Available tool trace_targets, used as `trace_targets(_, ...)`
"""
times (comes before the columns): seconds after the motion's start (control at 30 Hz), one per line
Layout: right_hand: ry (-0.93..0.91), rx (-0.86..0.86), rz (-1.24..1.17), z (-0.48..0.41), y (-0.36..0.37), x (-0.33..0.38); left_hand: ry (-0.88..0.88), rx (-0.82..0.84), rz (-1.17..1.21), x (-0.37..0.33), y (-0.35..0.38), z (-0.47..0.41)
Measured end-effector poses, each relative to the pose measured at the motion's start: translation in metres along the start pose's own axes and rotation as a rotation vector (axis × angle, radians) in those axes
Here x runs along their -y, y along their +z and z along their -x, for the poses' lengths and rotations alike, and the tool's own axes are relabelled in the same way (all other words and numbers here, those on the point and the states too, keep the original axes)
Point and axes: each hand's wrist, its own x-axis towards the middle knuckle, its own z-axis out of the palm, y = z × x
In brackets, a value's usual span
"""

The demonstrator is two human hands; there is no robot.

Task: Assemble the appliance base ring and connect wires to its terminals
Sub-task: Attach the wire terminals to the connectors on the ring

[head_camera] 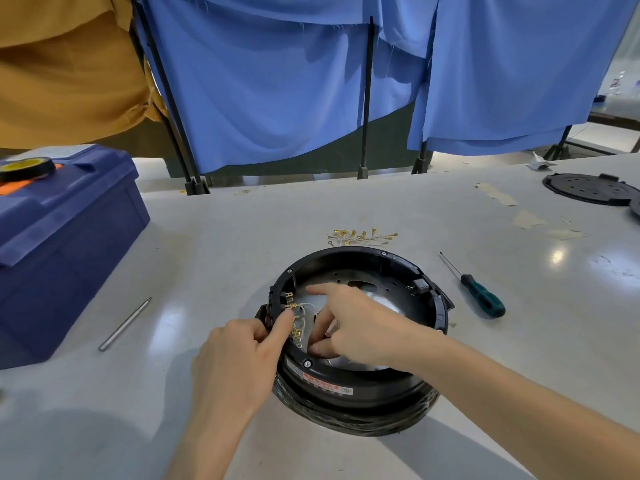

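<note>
The base ring [346, 379] sits mid-bench toward the near edge. The left grip [239, 355] clamps its left rim beside the brass terminals [293, 308], while the right grip [353, 320], index finger straight, seems to pinch one of the white wires [309, 304] inside. A skewed push could bend a terminal tab or leave the connector half seated, and the crowded row makes a wrong tab likely.

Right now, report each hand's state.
Left hand: grips the ring rim by the terminals.
Right hand: inside the ring at the wires; whether it pinches one cannot be told.
</note>
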Motion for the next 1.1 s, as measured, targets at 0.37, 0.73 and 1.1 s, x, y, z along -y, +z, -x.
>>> trace_targets(0.37,0.178,-0.055,-0.021,-0.010,0.013,0.005,-0.010,-0.068,0.133,0.006,0.010,0.009)
trace_targets(0.73,0.164,-0.022,-0.232,-0.010,0.005,-0.009,-0.008,-0.077,0.125,0.007,0.012,0.009)
trace_targets(1.1,0.237,-0.034,-0.397,-0.011,0.003,-0.007,-0.012,-0.095,0.138,0.006,0.014,0.010)
